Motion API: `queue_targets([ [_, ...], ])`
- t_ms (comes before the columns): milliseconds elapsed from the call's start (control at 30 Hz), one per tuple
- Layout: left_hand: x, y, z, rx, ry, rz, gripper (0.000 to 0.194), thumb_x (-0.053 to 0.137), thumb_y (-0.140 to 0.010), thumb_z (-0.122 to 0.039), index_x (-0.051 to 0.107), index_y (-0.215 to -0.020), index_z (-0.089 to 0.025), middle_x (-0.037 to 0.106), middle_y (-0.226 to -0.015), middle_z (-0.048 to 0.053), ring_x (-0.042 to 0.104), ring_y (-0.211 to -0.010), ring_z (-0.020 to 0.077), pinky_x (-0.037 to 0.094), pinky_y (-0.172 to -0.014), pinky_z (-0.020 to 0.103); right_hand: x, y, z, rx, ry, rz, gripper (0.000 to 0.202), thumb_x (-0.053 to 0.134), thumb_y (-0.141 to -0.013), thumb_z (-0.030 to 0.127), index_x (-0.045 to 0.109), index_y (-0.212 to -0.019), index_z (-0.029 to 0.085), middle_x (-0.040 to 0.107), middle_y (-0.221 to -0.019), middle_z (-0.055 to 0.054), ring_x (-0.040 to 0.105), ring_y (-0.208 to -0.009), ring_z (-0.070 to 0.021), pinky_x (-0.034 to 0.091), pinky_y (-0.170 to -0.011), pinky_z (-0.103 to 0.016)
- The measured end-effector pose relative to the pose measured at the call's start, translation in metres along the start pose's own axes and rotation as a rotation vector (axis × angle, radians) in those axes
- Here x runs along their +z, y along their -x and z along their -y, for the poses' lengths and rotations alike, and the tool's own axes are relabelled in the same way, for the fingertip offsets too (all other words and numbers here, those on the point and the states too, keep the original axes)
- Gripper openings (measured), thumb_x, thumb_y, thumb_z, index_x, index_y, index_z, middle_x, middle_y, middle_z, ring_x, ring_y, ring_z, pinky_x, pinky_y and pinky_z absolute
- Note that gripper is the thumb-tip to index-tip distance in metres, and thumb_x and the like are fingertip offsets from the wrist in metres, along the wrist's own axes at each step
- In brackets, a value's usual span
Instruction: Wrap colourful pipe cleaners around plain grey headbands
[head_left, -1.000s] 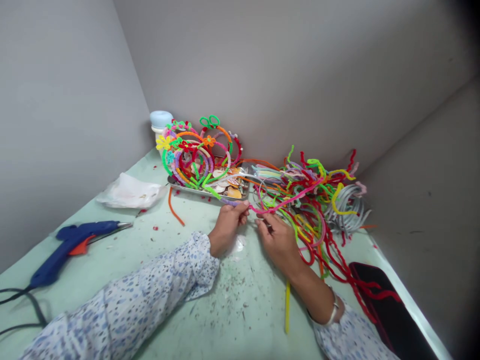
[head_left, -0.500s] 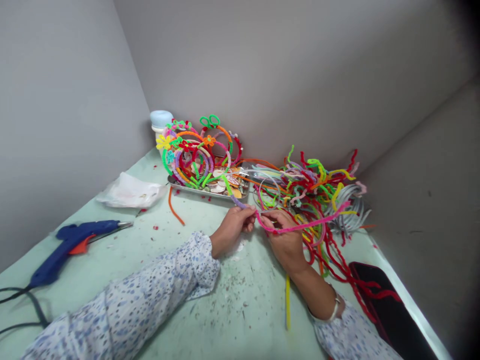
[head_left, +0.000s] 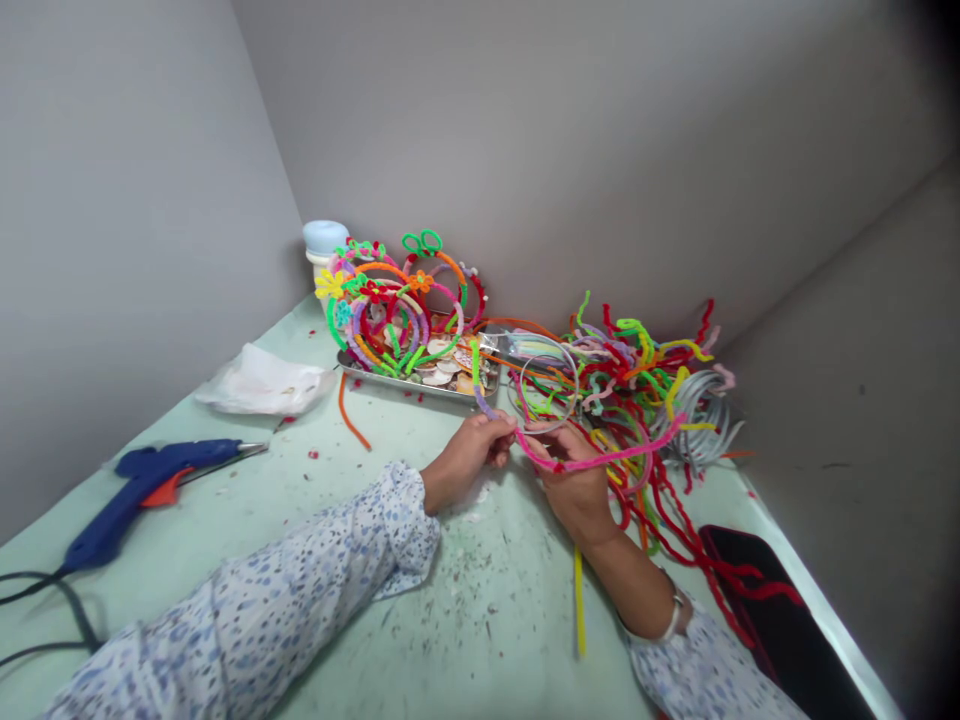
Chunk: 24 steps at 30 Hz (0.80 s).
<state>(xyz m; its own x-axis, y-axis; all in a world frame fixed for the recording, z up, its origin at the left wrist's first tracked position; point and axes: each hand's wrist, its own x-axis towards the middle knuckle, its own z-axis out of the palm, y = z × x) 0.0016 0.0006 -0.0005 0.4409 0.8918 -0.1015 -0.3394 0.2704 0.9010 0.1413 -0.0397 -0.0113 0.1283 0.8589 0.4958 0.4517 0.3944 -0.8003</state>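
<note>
Between my hands is a headband [head_left: 481, 396] wrapped in green and purple pipe cleaner, its thin bare band curving up above my fingers. My left hand [head_left: 474, 452] pinches the wrapped part where purple meets pink. A pink pipe cleaner [head_left: 607, 457] runs from that pinch across my right hand [head_left: 570, 475] and trails off to the right. The fingers of my right hand are curled round the pink pipe cleaner and the band; its fingertips are partly hidden.
Behind my hands, finished headbands [head_left: 420, 282] rest on a metal tray [head_left: 442, 396]. Loose pipe cleaners [head_left: 637, 350] pile at the right, beside a phone [head_left: 795, 640]. A blue glue gun [head_left: 142, 490] and a white plastic bag [head_left: 262, 382] lie left.
The headband in my hands has turned, its green end now more upright and its bare loop further right. The pink pipe cleaner's free end has shifted slightly left and down.
</note>
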Motion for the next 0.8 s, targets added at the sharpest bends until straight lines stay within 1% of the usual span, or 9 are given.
queue_targets([
  [133, -0.001, -0.001, 0.001, 0.000, -0.026, 0.019, 0.023, 0.060, -0.074, -0.031, 0.048, -0.062, -0.016, 0.042, -0.055, -0.004, 0.038, -0.045, 0.0061, 0.028, -0.044, 0.020, 0.000, 0.000, -0.001, -0.024, 0.044, -0.013, 0.012, 0.062, -0.083, 0.030, 0.067, -0.088, 0.020, 0.069, -0.086, -0.004, 0.064, -0.081, -0.0194, 0.051, -0.077, -0.035],
  [267, -0.001, 0.000, 0.001, 0.014, -0.049, 0.023, 0.023, 0.060, -0.075, -0.031, 0.048, -0.063, -0.016, 0.042, -0.054, -0.004, 0.038, -0.045, 0.0062, 0.029, -0.045, 0.020, -0.001, 0.000, -0.002, -0.007, 0.059, -0.019, 0.010, 0.063, -0.081, 0.028, 0.067, -0.085, 0.020, 0.069, -0.081, -0.003, 0.065, -0.078, -0.0191, 0.051, -0.076, -0.034],
  [400, -0.001, 0.000, 0.003, 0.029, -0.071, 0.033, 0.023, 0.061, -0.075, -0.032, 0.049, -0.064, -0.016, 0.042, -0.053, -0.004, 0.038, -0.046, 0.0069, 0.029, -0.047, 0.021, -0.001, -0.001, 0.001, 0.075, 0.023, -0.015, 0.012, 0.066, -0.077, 0.028, 0.066, -0.083, 0.018, 0.069, -0.077, -0.004, 0.064, -0.071, -0.0192, 0.050, -0.067, -0.032],
  [533, -0.003, 0.000, 0.005, 0.061, -0.132, 0.056, 0.027, 0.060, -0.077, -0.038, 0.050, -0.065, -0.016, 0.043, -0.053, -0.004, 0.038, -0.047, 0.0076, 0.029, -0.049, 0.022, -0.002, -0.002, 0.008, 0.130, -0.005, 0.034, 0.015, 0.065, -0.079, 0.033, 0.066, -0.074, 0.018, 0.067, -0.069, -0.003, 0.061, -0.066, -0.0177, 0.048, -0.066, -0.030],
  [633, -0.004, 0.001, 0.007, 0.091, -0.175, 0.073, 0.029, 0.058, -0.080, -0.041, 0.051, -0.066, -0.016, 0.041, -0.052, -0.004, 0.037, -0.049, 0.0083, 0.028, -0.051, 0.023, -0.003, -0.003, 0.016, 0.201, -0.055, 0.005, 0.019, 0.066, -0.076, 0.037, 0.063, -0.070, 0.019, 0.062, -0.062, 0.000, 0.057, -0.060, -0.0160, 0.046, -0.061, -0.029],
  [800, -0.003, 0.005, 0.006, 0.160, -0.292, 0.089, 0.030, 0.051, -0.086, -0.042, 0.049, -0.068, -0.018, 0.041, -0.053, -0.004, 0.037, -0.051, 0.0094, 0.027, -0.052, 0.025, -0.006, -0.007, 0.029, 0.346, -0.101, 0.010, 0.020, 0.066, -0.074, 0.038, 0.062, -0.068, 0.020, 0.061, -0.062, 0.001, 0.054, -0.060, -0.0159, 0.044, -0.061, -0.029],
])
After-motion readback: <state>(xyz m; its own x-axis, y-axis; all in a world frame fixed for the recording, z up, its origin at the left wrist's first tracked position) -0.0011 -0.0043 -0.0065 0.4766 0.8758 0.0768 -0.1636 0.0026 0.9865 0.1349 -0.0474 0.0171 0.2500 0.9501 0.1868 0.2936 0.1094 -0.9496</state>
